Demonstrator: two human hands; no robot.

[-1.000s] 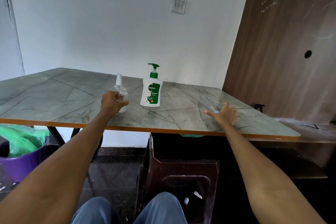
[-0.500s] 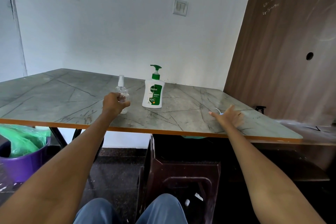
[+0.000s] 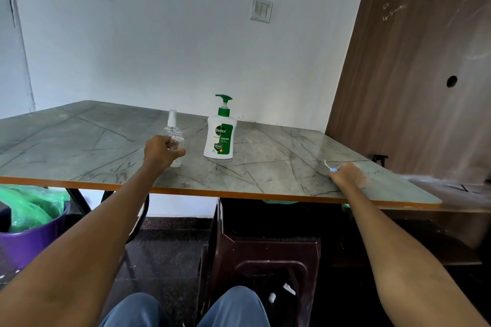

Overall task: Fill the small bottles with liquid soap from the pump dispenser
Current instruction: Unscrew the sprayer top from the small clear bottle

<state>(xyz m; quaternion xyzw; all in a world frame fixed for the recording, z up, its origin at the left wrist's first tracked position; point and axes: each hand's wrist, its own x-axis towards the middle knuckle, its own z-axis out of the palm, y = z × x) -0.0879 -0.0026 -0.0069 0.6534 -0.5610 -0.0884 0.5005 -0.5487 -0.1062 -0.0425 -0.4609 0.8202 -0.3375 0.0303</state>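
Note:
A white Dettol pump dispenser (image 3: 220, 138) with a green pump head stands upright near the middle of the grey marble-patterned table (image 3: 79, 141). Just left of it, my left hand (image 3: 162, 151) grips a small clear bottle (image 3: 177, 141) that stands on the table. A second clear bottle with a spray top (image 3: 171, 122) stands right behind it. Over at the right part of the table, my right hand (image 3: 345, 174) holds a small blue piece with a thin white tube (image 3: 329, 166), low over the tabletop.
A brown plastic stool (image 3: 265, 255) stands under the table in front of my knees. A purple bucket with a green bag (image 3: 29, 223) sits on the floor at the left. A wooden panel (image 3: 414, 74) rises on the right beside a low brown bench.
My right hand has curled its spread fingers round the small blue piece with the tube. My left hand has kept its grip on the clear bottle.

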